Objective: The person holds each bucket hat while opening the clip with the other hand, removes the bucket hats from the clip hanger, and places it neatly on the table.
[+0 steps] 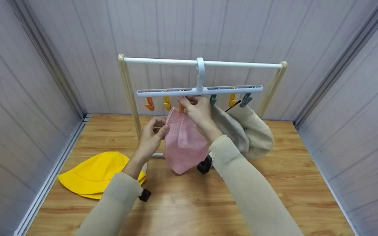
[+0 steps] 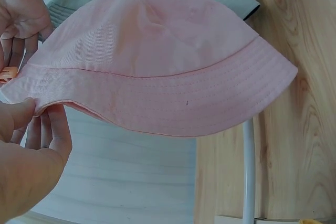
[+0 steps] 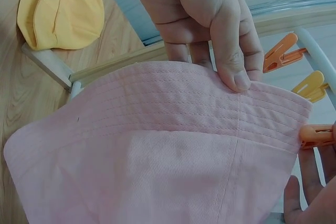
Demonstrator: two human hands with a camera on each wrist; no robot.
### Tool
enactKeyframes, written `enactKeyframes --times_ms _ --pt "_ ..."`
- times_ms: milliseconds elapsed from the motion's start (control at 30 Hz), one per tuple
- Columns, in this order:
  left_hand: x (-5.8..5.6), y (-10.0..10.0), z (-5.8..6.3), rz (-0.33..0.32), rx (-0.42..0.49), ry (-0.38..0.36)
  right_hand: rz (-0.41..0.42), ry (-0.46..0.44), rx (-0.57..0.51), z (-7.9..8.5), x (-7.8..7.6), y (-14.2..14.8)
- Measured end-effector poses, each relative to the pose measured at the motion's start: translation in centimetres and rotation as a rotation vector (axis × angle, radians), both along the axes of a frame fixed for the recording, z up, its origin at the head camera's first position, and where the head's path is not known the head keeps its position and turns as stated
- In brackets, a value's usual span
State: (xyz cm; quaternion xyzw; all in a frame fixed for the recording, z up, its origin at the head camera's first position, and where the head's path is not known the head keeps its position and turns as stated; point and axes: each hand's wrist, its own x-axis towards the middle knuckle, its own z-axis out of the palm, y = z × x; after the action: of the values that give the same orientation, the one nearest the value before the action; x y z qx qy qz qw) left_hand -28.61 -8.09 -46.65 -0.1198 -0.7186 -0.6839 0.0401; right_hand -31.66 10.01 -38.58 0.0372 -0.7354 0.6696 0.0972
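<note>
A pink bucket hat [image 1: 185, 141] hangs below a white hanger [image 1: 169, 93], its brim edge at an orange clothespin [image 3: 316, 136]. My left hand [image 1: 151, 136] pinches the brim between thumb and fingers, as the left wrist view also shows. My right hand [image 1: 199, 111] holds the orange clothespin up by the hanger bar. Part of that hand is cut off in the right wrist view, and its exact fingertip contact is hidden. To the right, a grey hat [image 1: 231, 127] and a cream hat [image 1: 258, 131] hang from other clothespins.
Spare orange [image 1: 149, 104] and yellow [image 1: 167, 103] clothespins dangle at the hanger's left. The hanger hooks over a rack's white rail [image 1: 241, 64]. A yellow bucket hat [image 1: 100, 173] lies on the wooden floor [image 1: 182, 209], left of the rack. Panelled walls stand on three sides.
</note>
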Motion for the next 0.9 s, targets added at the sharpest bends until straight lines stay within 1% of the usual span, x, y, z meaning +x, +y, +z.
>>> enactKeyframes --times_ms 100,333,700,900 --pt "0.1 0.0 -0.1 0.008 -0.008 0.001 0.0 0.002 0.011 0.0 0.1 0.0" --pt "0.1 0.0 -0.4 0.014 0.012 0.005 0.005 0.004 0.02 0.0 0.2 0.1" --pt "0.2 -0.2 -0.8 0.031 0.024 -0.034 0.004 0.012 0.022 0.0 0.1 0.1" --pt "0.5 -0.4 -1.1 0.03 0.033 -0.037 0.012 0.016 0.032 -0.1 0.1 0.1"
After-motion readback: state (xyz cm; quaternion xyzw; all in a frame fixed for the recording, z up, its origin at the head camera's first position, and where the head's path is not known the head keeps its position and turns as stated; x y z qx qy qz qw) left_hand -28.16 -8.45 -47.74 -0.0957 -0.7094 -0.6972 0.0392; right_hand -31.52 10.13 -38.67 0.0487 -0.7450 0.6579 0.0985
